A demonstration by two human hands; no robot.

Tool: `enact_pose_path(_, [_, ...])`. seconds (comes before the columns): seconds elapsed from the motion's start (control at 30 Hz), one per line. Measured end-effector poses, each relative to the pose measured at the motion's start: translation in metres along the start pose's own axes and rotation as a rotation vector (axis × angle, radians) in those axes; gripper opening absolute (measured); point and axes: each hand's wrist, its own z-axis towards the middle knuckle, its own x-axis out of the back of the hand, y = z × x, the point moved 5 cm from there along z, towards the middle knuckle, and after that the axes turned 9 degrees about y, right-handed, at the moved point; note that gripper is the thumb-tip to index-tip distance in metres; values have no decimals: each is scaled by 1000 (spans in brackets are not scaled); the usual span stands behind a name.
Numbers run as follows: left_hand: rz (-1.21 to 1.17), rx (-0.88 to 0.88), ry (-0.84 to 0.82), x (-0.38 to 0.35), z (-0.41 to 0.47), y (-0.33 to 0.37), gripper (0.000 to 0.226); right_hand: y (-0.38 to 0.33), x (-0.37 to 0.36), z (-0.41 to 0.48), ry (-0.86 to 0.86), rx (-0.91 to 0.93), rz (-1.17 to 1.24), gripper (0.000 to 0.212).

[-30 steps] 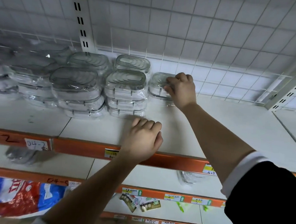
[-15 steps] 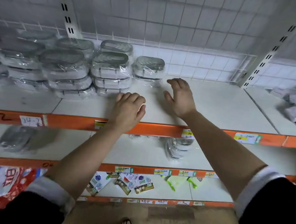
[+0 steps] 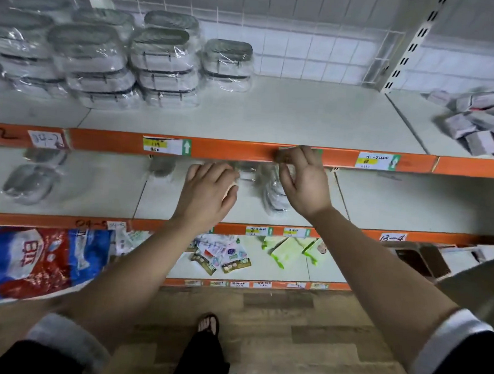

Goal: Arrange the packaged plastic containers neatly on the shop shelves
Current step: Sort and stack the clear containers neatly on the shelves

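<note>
Several stacks of wrapped plastic containers [image 3: 163, 63] stand on the left of the upper shelf [image 3: 302, 118], with a lone short stack [image 3: 228, 61] at their right end. On the middle shelf [image 3: 398, 202] a few wrapped containers [image 3: 270, 194] lie loose under the orange rail, and another [image 3: 29, 182] lies at the left. My left hand [image 3: 208, 193] reaches into the middle shelf, fingers curled, just left of the loose containers. Just right of those containers is my right hand [image 3: 305, 184], fingers spread. Whether either hand touches the wrap I cannot tell.
Small boxed goods [image 3: 481, 120] are piled at the upper shelf's right end. The bottom shelf holds a red-and-blue bag [image 3: 33, 260], small packets [image 3: 224, 257] and green packs [image 3: 288, 251]. A cardboard box [image 3: 426, 261] sits at the lower right. My foot [image 3: 208, 324] is on the wooden floor.
Both hands have dropped from the upper shelf to the middle shelf, toward the loose containers. The view has tilted down, so the bottom shelf and floor show now.
</note>
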Motion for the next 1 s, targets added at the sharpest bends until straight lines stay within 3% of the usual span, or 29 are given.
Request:
enact_pose_path(0.27, [-57,64,-242,-47,-54,-3,38,1,-68,-80,-231,-29,49,20])
enact_pose_path(0.5, [-101,232,-370,-119,-97,-61,44,21,-150,-103,-402,-99,45,29])
enact_pose_path(0.73, [-80,361,-367,-184,-119,-158,50,39,-261,-116,-613,-6,-109,48])
enact_pose_path(1.0, [-20,509,-345,-236,-106,-279,52,46,-353,-99,-671,-36,-163,60])
